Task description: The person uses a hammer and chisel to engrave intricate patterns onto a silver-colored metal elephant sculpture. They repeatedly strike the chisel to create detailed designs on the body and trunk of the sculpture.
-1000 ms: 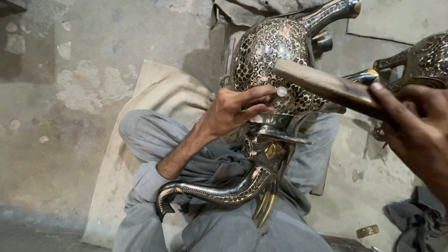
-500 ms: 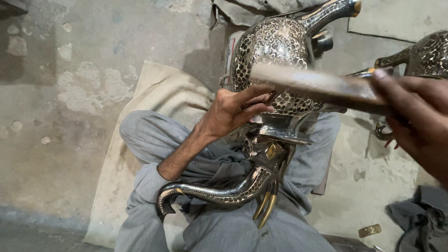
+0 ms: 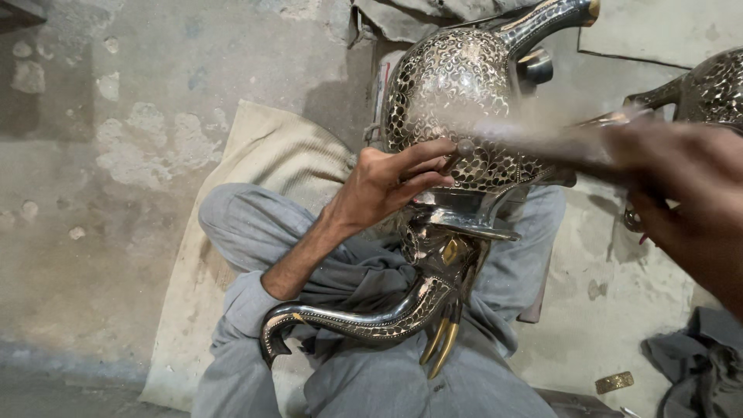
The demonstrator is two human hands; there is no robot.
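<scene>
1. Big ornate metal elephant figure [image 3: 464, 101] sitting centre-top of the frame, propped across the lap, silver-and-dark scrollwork all over the rounded body.
2. Trunk [image 3: 348, 321] curling down to the lower left over the grey trousers [image 3: 371, 379], two brass-coloured tusks [image 3: 443, 344] pointing down just right of it.
3. Left hand [image 3: 387, 182] in the middle of the frame, pressed against the lower side of the figure's body, fingertips pinched together on a small thin punch-like tool [image 3: 462, 147] held against the patterned surface. Grip closed tight on that tool.
4. Right hand [image 3: 689, 201] coming in from the right edge, big and blurred, wrapped around the handle of a hammer-like tool [image 3: 542, 143] that stretches left toward the left hand's fingertips. Grip clamped on the handle, though the blur smears the details.
5. Head end of that tool just beside the small tool at the left fingertips; can't tell whether actually touching, too much motion blur.
6. Second patterned metal figure [image 3: 712, 89] at the upper right edge, partly hidden behind the right hand.
7. Beige woven mat [image 3: 255, 155] under the seated legs, laid over a rough concrete floor [image 3: 93, 178] filling the left side of the frame.
8. Small brass ring [image 3: 614, 382] on the floor at the lower right, near a crumpled grey cloth [image 3: 696, 364] in the corner.
</scene>
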